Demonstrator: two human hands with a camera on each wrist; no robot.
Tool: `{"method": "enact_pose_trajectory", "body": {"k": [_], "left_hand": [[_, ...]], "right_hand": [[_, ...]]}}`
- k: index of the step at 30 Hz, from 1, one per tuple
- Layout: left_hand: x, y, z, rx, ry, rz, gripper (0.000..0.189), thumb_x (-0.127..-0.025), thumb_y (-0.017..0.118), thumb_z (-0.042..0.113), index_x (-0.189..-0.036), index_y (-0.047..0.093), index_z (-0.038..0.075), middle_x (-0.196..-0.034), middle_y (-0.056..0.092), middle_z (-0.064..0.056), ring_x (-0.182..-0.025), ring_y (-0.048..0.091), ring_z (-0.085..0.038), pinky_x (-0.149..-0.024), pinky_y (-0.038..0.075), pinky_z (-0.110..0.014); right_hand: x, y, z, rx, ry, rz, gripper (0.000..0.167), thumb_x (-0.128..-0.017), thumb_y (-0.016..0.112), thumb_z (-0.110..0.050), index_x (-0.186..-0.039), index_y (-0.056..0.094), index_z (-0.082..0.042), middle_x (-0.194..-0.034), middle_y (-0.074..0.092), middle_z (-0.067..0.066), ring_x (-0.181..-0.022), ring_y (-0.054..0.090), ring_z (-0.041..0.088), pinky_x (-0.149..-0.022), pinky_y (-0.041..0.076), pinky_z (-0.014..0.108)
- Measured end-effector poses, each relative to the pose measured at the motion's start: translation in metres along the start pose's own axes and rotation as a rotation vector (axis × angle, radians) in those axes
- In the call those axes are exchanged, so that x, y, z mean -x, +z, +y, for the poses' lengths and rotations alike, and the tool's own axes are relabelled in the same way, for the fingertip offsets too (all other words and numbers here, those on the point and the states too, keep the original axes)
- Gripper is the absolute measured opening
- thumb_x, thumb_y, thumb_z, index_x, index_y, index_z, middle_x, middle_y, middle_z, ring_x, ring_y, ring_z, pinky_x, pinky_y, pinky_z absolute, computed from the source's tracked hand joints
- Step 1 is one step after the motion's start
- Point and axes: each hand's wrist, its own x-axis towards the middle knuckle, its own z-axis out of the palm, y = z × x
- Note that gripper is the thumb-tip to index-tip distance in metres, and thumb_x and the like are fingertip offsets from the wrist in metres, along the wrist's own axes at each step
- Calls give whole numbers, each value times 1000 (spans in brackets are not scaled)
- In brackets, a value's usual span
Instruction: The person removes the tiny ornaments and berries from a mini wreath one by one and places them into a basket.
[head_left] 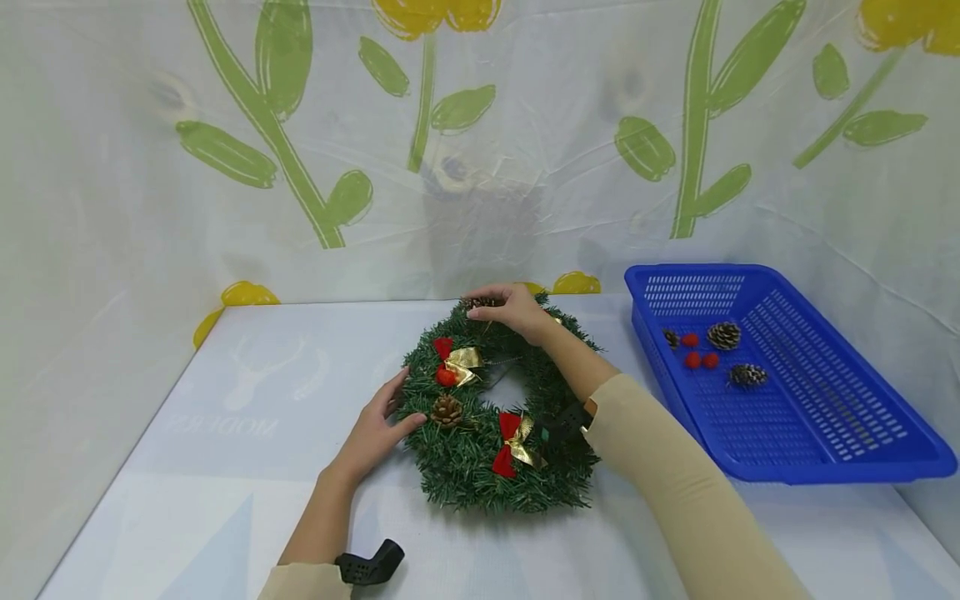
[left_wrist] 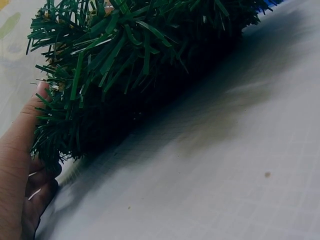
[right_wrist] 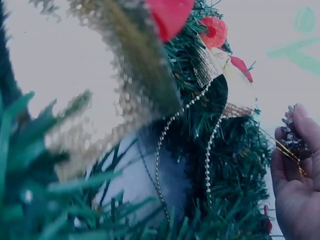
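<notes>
A green Christmas wreath (head_left: 480,487) lies on the table, dressed with red-and-gold bows (head_left: 516,446), a red berry ball (head_left: 446,377) and a brown pine cone (head_left: 447,411). My left hand (head_left: 375,433) grips its left edge, thumb over the needles; in the left wrist view the other fingers curl low against its side. Over the far part of the wreath, my right hand (head_left: 521,312) pinches a small pine cone (right_wrist: 292,137) between thumb and fingers. A thin gold loop (right_wrist: 292,157) hangs from that cone, as the right wrist view shows.
To the right of the wreath stands a blue plastic basket (head_left: 817,425) holding several pine cones (head_left: 724,336) and red balls (head_left: 692,360). A white curtain (head_left: 547,200) with a flower print rises behind the white table (head_left: 202,433).
</notes>
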Motion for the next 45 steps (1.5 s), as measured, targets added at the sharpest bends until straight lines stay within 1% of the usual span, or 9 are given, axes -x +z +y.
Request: {"method": "enact_pose_trajectory", "body": {"k": [7, 11, 15, 23, 29, 33, 39, 43, 45], "left_hand": [[0, 1, 0, -5, 1, 0, 78, -90, 65, 36, -152, 20, 25, -155, 22, -13, -136, 32, -41, -109, 31, -56], [-1, 1, -1, -4, 1, -1, 78, -90, 65, 36, -152, 20, 26, -156, 22, -12, -136, 32, -41, -110, 31, -56], [-1, 0, -2, -7, 9, -2, 78, -89, 65, 36, -152, 20, 25, -156, 21, -12, -136, 32, -41, -110, 31, -55], [-1, -1, -1, -18, 6, -1, 77, -90, 64, 35, -152, 20, 23, -155, 22, -14, -135, 32, -42, -109, 32, -55], [-1, 0, 0, -4, -10, -12, 75, -91, 63, 32, -152, 20, 23, -155, 21, -15, -136, 31, -42, -110, 30, -57], [-1, 1, 0, -7, -12, -14, 76, -91, 63, 33, -152, 20, 23, -156, 21, -14, -136, 31, -42, -110, 30, -57], [1, 0, 0, -9, -16, -8, 78, -90, 64, 35, -153, 19, 24, -155, 21, -14, -135, 32, -43, -108, 31, -58], [0, 1, -1, -7, -14, -1, 78, -90, 64, 36, -152, 19, 26, -155, 21, -14, -135, 33, -43, -108, 32, -58], [-1, 1, -1, -6, -10, -1, 78, -90, 64, 36, -152, 19, 25, -155, 22, -14, -135, 32, -43, -108, 32, -58]], "right_hand": [[3, -6, -6, -12, 9, -68, 41, -85, 70, -6, -124, 60, 3, -129, 57, 15, -116, 54, 26, -93, 52, 37], [4, -10, -10, 1, 35, -95, 43, -84, 71, -8, -125, 61, 1, -132, 55, 13, -120, 52, 26, -97, 49, 40], [6, -15, -14, 35, 44, -88, 42, -83, 73, -13, -123, 63, -3, -130, 57, 11, -118, 53, 25, -96, 49, 41], [12, -31, -21, 37, 39, -89, 42, -83, 72, -9, -122, 62, 3, -124, 61, 17, -110, 58, 25, -93, 51, 41], [19, -46, -24, 40, 45, -89, 41, -84, 71, -8, -122, 61, 5, -122, 61, 18, -113, 56, 28, -93, 51, 44], [25, -57, -30, 43, 48, -87, 40, -85, 70, -8, -122, 61, 5, -123, 60, 18, -115, 55, 31, -97, 47, 49], [28, -73, -34, 41, 34, -96, 39, -84, 71, -8, -119, 63, 5, -114, 67, 9, -105, 62, 19, -101, 42, 55], [31, -85, -39, 44, 9, -95, 33, -84, 70, -6, -115, 66, 4, -104, 71, 3, -94, 66, 16, -98, 45, 54], [33, -90, -41, 55, -1, -99, 30, -84, 70, -6, -113, 68, 2, -101, 71, 1, -93, 66, 16, -96, 47, 52]]}}
